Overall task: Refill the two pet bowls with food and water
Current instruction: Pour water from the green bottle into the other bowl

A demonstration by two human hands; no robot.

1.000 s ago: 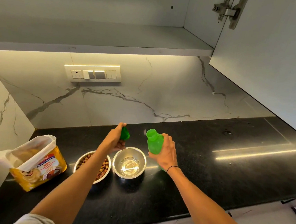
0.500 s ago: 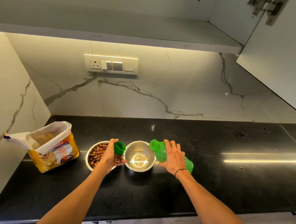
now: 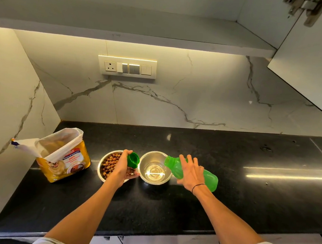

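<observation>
Two steel bowls side by side on the black bench, rims nearly touching. Left bowl is loaded with brown kibble; right bowl has clear water pooled at the bottom, well short of the rim. My right hand is wrapped over a translucent green plastic bottle, tipped nearly flat with its open neck over the right edge of the water bowl; can't tell if anything's in the bottle or coming out of it. My left hand sits above the kibble bowl, pinching the bottle's green screw cap, open side facing the camera, ribbed rim visible. Further left on the bench, near the side wall: yellow dog food bag, top torn open and folded back, white inner lining showing, dog picture on the front; contents not visible from here. Bag stands well apart from the bowls.
</observation>
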